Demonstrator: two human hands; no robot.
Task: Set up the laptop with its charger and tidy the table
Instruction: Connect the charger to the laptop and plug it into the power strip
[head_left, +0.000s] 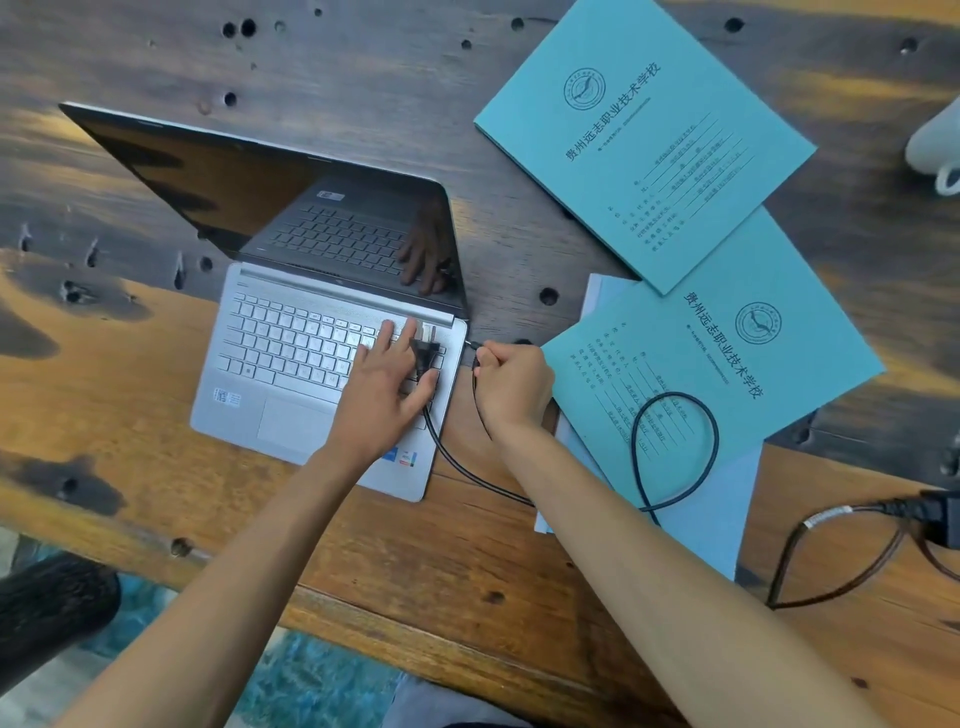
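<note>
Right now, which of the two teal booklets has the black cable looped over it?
The nearer teal booklet, beside the right hand; the black cable loops across its lower part. The farther booklet is bare.

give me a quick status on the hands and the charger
Left hand on laptop keyboard, wall plug between thumb and fingers. Right hand pinches charger tip at the laptop's right edge, not seated. Cable loops over blue booklets.
</note>
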